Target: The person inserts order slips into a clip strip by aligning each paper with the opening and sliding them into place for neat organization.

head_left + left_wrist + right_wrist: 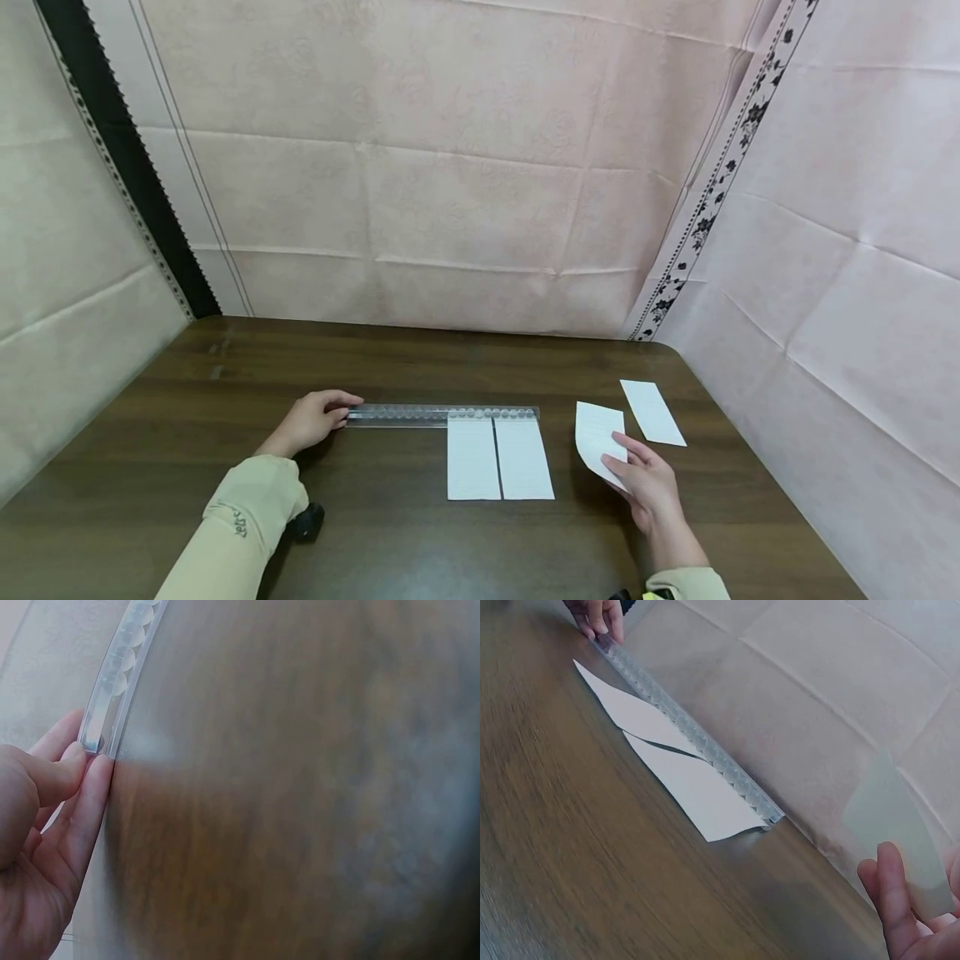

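Note:
My left hand [309, 423] pinches the left end of a clear plastic ruler [401, 416] between thumb and fingers; the left wrist view shows a row of round shapes along the ruler [124, 664]. Two white paper strips, one on the left [473, 458] and one on the right [525, 458], lie side by side with a narrow gap, their top edges meeting the ruler's right part. My right hand [651, 487] holds another white paper strip [598, 433], slightly bent, above the table to their right. In the right wrist view this held strip [900, 825] stands between thumb and fingers.
A single white paper strip [652, 412] lies at a slant beyond my right hand. The brown wooden table [390, 542] ends at a pale creased cloth [465, 208] behind it, with more cloth hanging at both sides.

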Demonstrator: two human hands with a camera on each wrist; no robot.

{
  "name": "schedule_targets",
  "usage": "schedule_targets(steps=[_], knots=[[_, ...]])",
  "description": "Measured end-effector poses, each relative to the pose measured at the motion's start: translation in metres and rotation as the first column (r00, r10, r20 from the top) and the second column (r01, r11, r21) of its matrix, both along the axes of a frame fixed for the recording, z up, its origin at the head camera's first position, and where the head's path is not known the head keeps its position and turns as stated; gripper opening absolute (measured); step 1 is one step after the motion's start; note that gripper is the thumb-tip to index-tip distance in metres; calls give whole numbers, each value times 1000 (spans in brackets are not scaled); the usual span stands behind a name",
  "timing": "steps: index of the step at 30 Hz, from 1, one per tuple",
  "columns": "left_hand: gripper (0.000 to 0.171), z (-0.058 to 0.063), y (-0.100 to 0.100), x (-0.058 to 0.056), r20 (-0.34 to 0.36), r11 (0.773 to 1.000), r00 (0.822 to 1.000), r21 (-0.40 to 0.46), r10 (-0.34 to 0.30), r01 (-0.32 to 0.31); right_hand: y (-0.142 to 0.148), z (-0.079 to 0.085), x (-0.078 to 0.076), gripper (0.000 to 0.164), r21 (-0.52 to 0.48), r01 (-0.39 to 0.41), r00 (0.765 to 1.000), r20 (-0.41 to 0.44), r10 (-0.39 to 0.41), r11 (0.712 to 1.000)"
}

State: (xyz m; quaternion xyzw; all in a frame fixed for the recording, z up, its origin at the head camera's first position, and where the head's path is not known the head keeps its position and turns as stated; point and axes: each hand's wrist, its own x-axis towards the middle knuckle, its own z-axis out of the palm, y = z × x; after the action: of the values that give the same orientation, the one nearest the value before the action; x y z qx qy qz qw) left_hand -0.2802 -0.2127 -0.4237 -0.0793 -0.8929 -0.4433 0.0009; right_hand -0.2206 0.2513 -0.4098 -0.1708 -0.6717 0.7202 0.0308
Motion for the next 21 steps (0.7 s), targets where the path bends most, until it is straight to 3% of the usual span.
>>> schedule_targets(steps=[21], knots=[[25,-1,-2,-1,-10,1000,1000,-7,-9,9,-22,-2,-7,54,-41,-3,1000,-27,2,999]])
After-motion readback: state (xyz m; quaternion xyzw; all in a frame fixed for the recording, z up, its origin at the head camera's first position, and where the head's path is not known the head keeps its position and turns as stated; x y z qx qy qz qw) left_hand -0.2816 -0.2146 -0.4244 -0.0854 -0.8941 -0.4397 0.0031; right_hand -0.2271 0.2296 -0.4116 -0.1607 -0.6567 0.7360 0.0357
